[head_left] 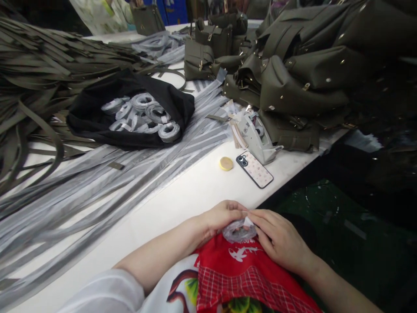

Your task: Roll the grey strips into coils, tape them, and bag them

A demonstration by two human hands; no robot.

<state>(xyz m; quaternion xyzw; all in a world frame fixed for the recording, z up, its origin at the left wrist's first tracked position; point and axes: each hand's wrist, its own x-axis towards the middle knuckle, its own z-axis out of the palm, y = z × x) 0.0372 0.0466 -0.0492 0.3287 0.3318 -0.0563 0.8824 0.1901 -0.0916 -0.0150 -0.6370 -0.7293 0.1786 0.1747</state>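
Note:
Just above my red apron, both hands close on one coiled strap (239,232) wrapped in clear plastic. My left hand (223,217) grips its upper left side, fingers curled over the top. On the other side, my right hand (276,237) pinches the coil near a small white piece of tape (248,221). The fingertips of both hands meet at the coil's top edge. Similar plastic-wrapped coils (143,108) lie heaped in an open black bag (94,108) farther off on the table.
A tape dispenser (256,137), a phone (254,169) and a yellow round disc (226,163) lie near the table's right edge. Dark green handbags (302,82) pile up behind them. Plastic-wrapped straps (107,195) cross the white table (182,191); loose straps (48,61) are heaped at left.

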